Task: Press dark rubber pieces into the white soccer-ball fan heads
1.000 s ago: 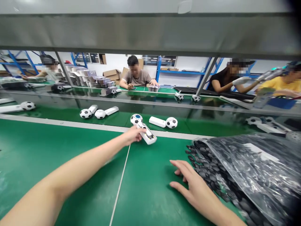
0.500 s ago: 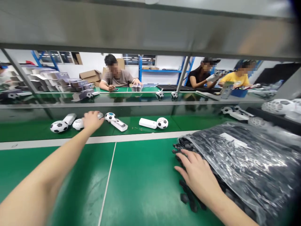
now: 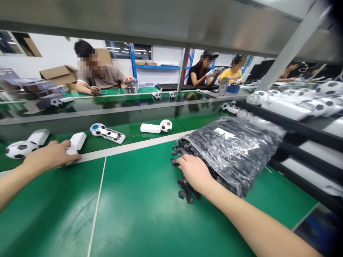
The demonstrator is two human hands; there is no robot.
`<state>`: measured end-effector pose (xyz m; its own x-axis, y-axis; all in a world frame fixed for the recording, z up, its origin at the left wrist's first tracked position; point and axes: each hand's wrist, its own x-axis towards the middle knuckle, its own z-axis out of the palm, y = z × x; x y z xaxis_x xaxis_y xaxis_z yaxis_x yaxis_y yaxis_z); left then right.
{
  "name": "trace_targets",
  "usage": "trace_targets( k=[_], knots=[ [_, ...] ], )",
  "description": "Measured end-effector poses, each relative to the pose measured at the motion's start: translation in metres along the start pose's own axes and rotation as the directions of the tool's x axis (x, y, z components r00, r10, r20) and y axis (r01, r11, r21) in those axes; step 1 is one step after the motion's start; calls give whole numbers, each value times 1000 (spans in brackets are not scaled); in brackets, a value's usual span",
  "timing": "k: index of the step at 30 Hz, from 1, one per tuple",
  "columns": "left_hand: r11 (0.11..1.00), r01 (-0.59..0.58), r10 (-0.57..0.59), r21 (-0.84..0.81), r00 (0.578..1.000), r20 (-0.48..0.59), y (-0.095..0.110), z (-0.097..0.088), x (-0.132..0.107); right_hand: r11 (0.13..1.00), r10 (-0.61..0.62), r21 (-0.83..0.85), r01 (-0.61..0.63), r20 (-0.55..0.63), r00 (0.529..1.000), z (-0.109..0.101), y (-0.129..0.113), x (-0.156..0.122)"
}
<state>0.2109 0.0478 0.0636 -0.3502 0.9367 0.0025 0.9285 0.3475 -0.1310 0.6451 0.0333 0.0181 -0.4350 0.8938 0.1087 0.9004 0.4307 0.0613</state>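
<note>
My left hand (image 3: 50, 155) is closed over the ball end of a white handheld fan (image 3: 76, 141) at the near edge of the conveyor belt (image 3: 134, 132). My right hand (image 3: 195, 172) rests on a heap of small black parts (image 3: 184, 189) spilling from the mouth of a clear plastic bag (image 3: 233, 150); its fingers are curled down among them and I cannot make out what they hold. An open fan with a blue centre (image 3: 107, 132) lies on the belt, apart from both hands.
More football-patterned fans (image 3: 157, 127) (image 3: 24, 144) lie along the belt. Racks of finished fans (image 3: 292, 103) stand at the right. Several people sit across the line behind a glossy shelf (image 3: 107, 107). A metal shelf (image 3: 160, 21) hangs overhead.
My left hand left the open fan on the belt, reached left and took hold of another fan. My right hand moved from the mat into the black parts. The view swung right.
</note>
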Motion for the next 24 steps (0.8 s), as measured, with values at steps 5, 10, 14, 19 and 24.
trace_targets(
  k=[5, 10, 14, 19, 24],
  knots=[
    [975, -216, 221, -47, 963, 156, 45, -3, -57, 998, -22, 64, 23, -21, 1000, -3, 2, 0],
    [790, -570, 600, -226, 795, 90, 95, -10, -106, 991, -36, 128, 45, -70, 997, -3, 2, -2],
    [658, -702, 731, -272, 683, 6, 140, -16, -127, 926, -66, 358, 123, -166, 984, 1, 1, -3],
    [662, -646, 697, -380, 717, -2, 181, -7, -143, 717, -26, 688, 110, -132, 991, 0, -3, -7],
    [790, -468, 529, -395, 847, 54, 194, 3, -153, 574, -42, 807, 138, -139, 989, -4, -5, -10]
  ],
)
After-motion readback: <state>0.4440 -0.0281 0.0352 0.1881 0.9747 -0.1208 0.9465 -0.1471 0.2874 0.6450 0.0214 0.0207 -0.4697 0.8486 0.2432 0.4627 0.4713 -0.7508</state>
